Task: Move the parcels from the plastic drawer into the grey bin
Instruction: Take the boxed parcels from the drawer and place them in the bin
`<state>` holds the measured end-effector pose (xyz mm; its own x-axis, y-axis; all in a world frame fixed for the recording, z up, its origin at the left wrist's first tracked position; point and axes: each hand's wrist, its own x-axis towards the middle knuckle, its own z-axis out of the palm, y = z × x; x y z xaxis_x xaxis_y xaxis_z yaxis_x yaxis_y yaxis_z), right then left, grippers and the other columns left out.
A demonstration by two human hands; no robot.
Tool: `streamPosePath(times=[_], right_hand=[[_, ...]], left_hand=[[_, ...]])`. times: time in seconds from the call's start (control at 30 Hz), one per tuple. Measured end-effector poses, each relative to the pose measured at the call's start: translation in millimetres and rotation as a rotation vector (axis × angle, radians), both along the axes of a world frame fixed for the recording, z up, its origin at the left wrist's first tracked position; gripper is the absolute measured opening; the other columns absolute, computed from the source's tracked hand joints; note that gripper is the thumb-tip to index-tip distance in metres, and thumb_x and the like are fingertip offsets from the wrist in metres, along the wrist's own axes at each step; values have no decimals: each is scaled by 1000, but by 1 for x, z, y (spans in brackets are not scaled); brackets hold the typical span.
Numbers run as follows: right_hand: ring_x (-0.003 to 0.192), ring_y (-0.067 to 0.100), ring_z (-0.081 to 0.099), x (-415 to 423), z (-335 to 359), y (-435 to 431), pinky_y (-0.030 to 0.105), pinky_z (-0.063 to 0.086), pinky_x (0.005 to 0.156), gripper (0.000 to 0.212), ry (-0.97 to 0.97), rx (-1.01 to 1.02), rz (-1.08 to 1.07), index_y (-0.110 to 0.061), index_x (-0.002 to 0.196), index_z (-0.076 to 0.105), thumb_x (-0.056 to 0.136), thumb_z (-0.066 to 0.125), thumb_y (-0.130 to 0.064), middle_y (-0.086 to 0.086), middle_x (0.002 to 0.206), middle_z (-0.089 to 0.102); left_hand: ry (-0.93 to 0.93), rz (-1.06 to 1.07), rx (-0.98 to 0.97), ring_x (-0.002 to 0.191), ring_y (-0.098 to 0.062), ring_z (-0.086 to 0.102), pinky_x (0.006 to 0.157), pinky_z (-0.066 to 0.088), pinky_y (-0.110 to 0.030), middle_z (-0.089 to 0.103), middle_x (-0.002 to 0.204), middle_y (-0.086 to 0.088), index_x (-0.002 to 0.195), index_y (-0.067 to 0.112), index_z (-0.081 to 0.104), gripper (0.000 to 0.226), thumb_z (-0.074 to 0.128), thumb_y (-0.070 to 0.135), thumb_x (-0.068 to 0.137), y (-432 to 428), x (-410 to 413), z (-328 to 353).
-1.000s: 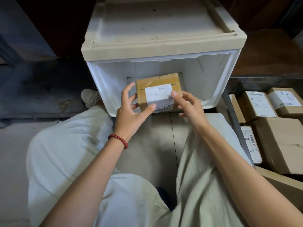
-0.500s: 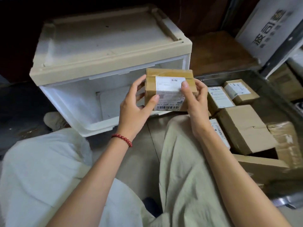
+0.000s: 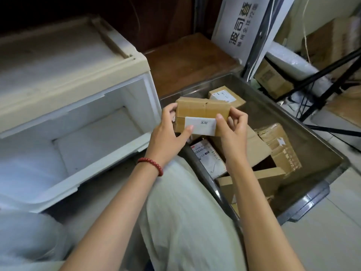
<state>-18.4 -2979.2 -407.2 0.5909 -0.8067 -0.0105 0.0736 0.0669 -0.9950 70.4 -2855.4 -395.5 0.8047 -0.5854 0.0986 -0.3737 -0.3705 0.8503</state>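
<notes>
A brown taped cardboard parcel point(image 3: 202, 114) with a white label is held above the grey bin's point(image 3: 320, 133) near-left corner.

the parcel point(image 3: 202, 108) is matt brown cardboard sealed with faintly shiny tape, and its label point(image 3: 203, 127) is smooth white paper. left of the grey bin point(image 3: 316, 145), the plastic drawer point(image 3: 88, 122) is smooth cream and white plastic. the bin's wall has a dull sheen, perhaps metal.
</notes>
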Motion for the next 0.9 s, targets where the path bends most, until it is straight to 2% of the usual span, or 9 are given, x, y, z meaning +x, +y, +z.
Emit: streamPosePath(times=[0.07, 0.13, 0.23, 0.37, 0.53, 0.67, 0.73, 0.83, 0.9], right_hand=[[126, 11, 51, -2, -6, -5, 27, 52, 94, 30, 21, 30, -23, -24, 121, 42, 96, 58, -23, -2, 132, 55], [127, 12, 49, -2, -12, -11, 30, 48, 100, 39, 39, 55, -66, -25, 128, 39, 95, 59, -25, -8, 133, 51], [131, 12, 45, 0, -22, -16, 32, 41, 107, 62, 67, 104, -98, -27, 148, 28, 95, 59, -30, -7, 143, 41], [133, 14, 43, 9, -33, -19, 38, 40, 109, 58, 98, 115, -93, -36, 145, 33, 93, 59, -34, -4, 149, 32], [126, 13, 51, 22, -40, -26, 19, 46, 90, 54, 77, 119, -35, -35, 136, 37, 90, 65, -35, 0, 148, 39], [132, 15, 46, 33, -42, -22, 42, 42, 108, 70, 62, 96, -15, -34, 145, 24, 90, 66, -31, -12, 148, 35], [131, 15, 47, 39, -43, -25, 48, 41, 108, 79, 102, 74, -4, -37, 150, 17, 88, 66, -37, -11, 154, 30], [126, 12, 53, 44, -45, -30, 43, 44, 107, 80, 137, 55, 33, -36, 153, 14, 90, 63, -41, -8, 156, 25], [122, 12, 56, 47, -47, -30, 38, 47, 104, 74, 157, 39, 53, -33, 152, 21, 91, 62, -38, -8, 149, 26]], left_hand=[[6, -7, 25, 113, -11, 57, 97, 50, -41, 50, 136, 13, 142, 33, 21, 70, 64, 38, 88, -14, 9, -3], [-9, -24, 81, 122, -15, 53, 100, 48, -42, 45, 144, 6, 146, 33, 17, 76, 64, 43, 87, -28, 19, -6], [-94, -65, 164, 129, -16, 41, 97, 38, -27, 36, 147, 1, 148, 32, 18, 77, 63, 46, 87, -47, 34, -7], [-108, -109, 251, 115, -10, 38, 87, 35, -22, 30, 145, -3, 148, 31, 22, 78, 62, 53, 84, -69, 52, -9], [-79, -108, 272, 109, -11, 36, 88, 40, -25, 32, 138, -3, 141, 34, 30, 76, 63, 62, 78, -80, 74, -14], [-173, -86, 303, 122, -18, 38, 95, 41, -31, 35, 138, -3, 141, 32, 31, 79, 63, 65, 76, -82, 86, -20], [-215, -64, 331, 125, -21, 38, 97, 41, -34, 37, 139, -4, 142, 32, 31, 79, 59, 67, 78, -81, 92, -24], [-277, -44, 345, 125, -21, 38, 91, 37, -28, 37, 140, -6, 144, 29, 29, 77, 56, 64, 82, -80, 97, -29], [-302, -26, 339, 125, -20, 35, 89, 34, -25, 35, 140, -7, 144, 27, 29, 75, 57, 62, 83, -80, 99, -30]])
